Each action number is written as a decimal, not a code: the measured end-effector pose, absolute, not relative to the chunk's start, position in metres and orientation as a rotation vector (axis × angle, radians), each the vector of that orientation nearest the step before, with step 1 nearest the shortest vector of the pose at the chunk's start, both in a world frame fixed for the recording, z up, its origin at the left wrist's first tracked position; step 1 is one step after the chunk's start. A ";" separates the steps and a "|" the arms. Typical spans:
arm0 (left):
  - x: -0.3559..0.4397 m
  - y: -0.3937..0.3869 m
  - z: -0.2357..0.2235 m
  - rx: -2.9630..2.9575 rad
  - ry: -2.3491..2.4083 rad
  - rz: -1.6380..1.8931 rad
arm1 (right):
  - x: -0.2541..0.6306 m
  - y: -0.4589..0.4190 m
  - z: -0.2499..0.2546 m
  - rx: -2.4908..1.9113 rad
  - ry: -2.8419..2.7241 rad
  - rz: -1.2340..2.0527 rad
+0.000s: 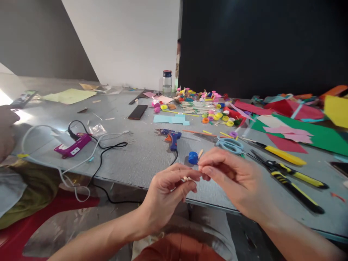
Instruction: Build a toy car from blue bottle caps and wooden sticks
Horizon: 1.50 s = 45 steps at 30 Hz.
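My left hand (171,186) is closed in front of me at the table's near edge. Small pale pieces (186,178), like the ends of short wooden sticks, show between its thumb and fingers. My right hand (231,177) meets it, thumb and fingertips pinched together at the left fingertips. Whatever the right pinch holds is too small and too covered to make out. Just beyond the hands sit a blue bottle cap (193,158) and a short wooden stick (201,153). A blue hot glue gun (173,137) lies farther back, its orange trigger facing left.
Light-blue scissors (230,145), a yellow craft knife (285,155) and black-and-yellow shears (290,181) lie right. Colourful caps (217,116) and paper sheets (307,132) spread behind. A purple power strip (73,145) with cables is left, near another person's arm (8,134). A phone (137,112) lies mid-table.
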<state>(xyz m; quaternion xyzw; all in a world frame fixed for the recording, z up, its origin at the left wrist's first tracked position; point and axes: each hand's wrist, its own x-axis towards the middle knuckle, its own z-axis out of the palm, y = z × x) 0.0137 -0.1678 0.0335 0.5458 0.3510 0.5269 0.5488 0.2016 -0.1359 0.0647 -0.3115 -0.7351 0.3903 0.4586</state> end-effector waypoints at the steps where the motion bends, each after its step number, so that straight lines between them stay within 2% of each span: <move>1: 0.011 -0.170 0.036 1.372 0.848 1.256 | 0.199 -0.138 0.065 -0.753 -1.830 0.952; 11: 0.002 -0.168 0.037 1.860 0.897 1.161 | 0.195 -0.148 0.068 -0.689 -2.135 0.662; 21: 0.031 -0.142 0.032 1.763 0.750 1.280 | 0.216 -0.142 0.056 -0.715 -1.838 0.756; 24: 0.041 -0.126 0.037 1.774 0.752 1.267 | 0.253 -0.124 0.052 -0.950 -1.759 0.569; 26: 0.046 -0.116 0.041 1.780 0.757 1.245 | 0.294 -0.104 0.048 -1.311 -1.733 0.251; 32: 0.060 -0.090 0.049 1.703 0.714 1.085 | 0.410 -0.036 0.031 -1.770 -1.749 0.086; 38: 0.073 -0.071 0.052 1.561 0.718 1.060 | 0.413 0.006 0.020 -1.935 -2.023 0.120; 45: 0.066 -0.053 0.044 1.459 0.755 1.013 | 0.413 0.029 0.039 -2.079 -2.131 0.018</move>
